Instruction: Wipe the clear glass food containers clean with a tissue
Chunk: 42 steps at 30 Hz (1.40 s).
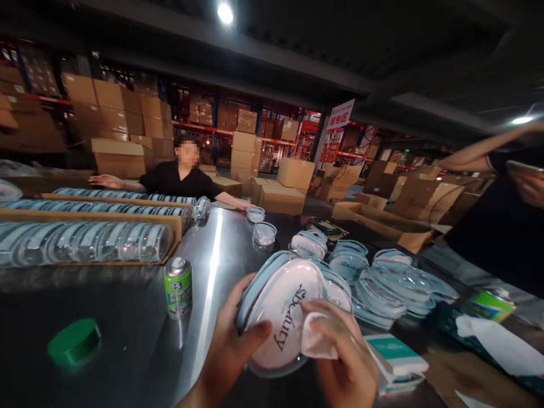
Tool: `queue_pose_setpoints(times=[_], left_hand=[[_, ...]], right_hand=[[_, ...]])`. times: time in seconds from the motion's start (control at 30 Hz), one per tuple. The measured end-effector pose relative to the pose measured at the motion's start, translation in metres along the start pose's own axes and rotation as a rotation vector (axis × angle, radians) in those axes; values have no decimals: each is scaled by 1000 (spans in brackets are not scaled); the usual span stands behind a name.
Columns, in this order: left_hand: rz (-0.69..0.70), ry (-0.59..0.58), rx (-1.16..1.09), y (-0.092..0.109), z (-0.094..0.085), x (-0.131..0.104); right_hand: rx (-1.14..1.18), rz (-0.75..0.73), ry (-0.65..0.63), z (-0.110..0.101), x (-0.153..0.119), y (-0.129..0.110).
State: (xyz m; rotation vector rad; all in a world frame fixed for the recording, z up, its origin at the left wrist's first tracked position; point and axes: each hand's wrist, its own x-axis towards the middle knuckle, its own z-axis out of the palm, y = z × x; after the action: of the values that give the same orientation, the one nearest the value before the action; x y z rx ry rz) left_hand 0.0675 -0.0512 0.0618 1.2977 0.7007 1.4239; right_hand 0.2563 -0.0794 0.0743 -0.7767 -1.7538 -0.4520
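Note:
My left hand (232,334) is wrapped round the side of a clear pouch (280,283) with pale blue trim, its thumb on the front. Dark lettering ending in "beauty" runs across the pouch's pale face. In my right hand (346,351) is a folded white tissue (317,337), pinched between the fingers and pressed against the pouch by the lettering. Just behind, more pouches (348,263) of the same kind stand and lie in a loose pile. A green spray can (178,288) with a white nozzle stands upright left of my hands.
Rows of pouches fill cardboard trays (181,224) at left. A green cap (74,343) lies front left; a teal-and-white box (397,362) and a second can (493,303) are at right. Across the metal table, a person (182,173) touches a pouch. Another person (497,215) stands at right.

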Motion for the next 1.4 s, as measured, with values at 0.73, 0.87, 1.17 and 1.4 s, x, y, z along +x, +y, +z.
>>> queue_pose_setpoints(times=[0.73,0.87,1.17,1.4], left_hand=[[32,-51,-143,13,7,-2],[20,-62,-133,14,6,-3],[34,76,-172,14,14,-3],[75,87,-41,9,14,-3]], right_hand=[[61,-61,-25,2,1,6],[49,-75,-15,2,2,6],[33,-88,63,11,-5,3],[8,-152,-11,9,-10,20]])
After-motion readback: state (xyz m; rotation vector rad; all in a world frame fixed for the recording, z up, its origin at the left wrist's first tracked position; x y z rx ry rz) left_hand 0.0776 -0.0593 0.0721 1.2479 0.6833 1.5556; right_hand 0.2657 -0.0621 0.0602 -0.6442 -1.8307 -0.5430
